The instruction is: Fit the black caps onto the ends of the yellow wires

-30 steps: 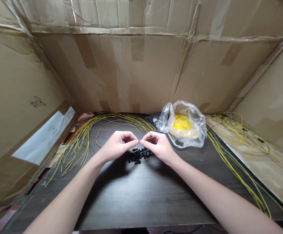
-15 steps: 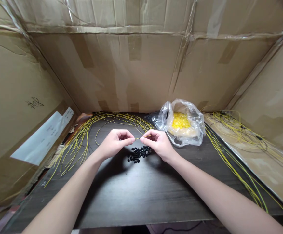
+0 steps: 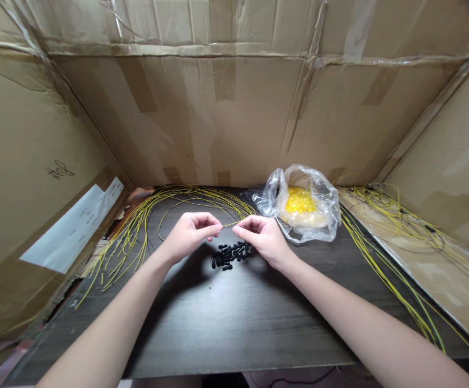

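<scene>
Left hand (image 3: 190,235) grip pinching a thin yellow wire (image 3: 231,224) at the fingertips, centre of frame. Right hand (image 3: 261,241) just beside it, fingers curled; can't tell if it's gripping. Small black plastic pieces (image 3: 231,255) piled just below on the dark wood surface (image 3: 234,323). Loose yellow wires (image 3: 135,229) at left; clear plastic bag (image 3: 324,215) of yellow pellets at right.

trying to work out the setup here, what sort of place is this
Probably a makeshift home workbench for small-parts wire assembly. Taped cardboard panels enclose a dark wood-grain table, which holds loose yellow wires, small black parts and a clear plastic bag of yellow pieces.
</scene>
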Demonstrator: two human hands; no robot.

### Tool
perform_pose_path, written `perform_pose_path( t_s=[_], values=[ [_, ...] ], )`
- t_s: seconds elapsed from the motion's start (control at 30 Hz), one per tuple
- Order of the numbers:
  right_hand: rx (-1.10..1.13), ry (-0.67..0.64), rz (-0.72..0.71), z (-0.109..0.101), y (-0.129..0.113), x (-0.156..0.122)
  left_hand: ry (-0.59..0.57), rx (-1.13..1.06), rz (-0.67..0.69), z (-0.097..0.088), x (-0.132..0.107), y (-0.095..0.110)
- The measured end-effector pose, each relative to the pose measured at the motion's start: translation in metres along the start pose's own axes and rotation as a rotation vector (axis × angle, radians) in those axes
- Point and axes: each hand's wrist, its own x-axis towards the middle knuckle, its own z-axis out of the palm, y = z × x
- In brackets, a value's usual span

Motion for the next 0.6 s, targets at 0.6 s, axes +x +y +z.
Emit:
perform_pose_path(
  t_s=[0.6],
  values=[
    [0.018, 0.005, -0.007, -0.0018, -0.0035, 0.0005, -0.061, 0.040, -0.023, -0.0081, -0.0004, -0.0013]
  ],
)
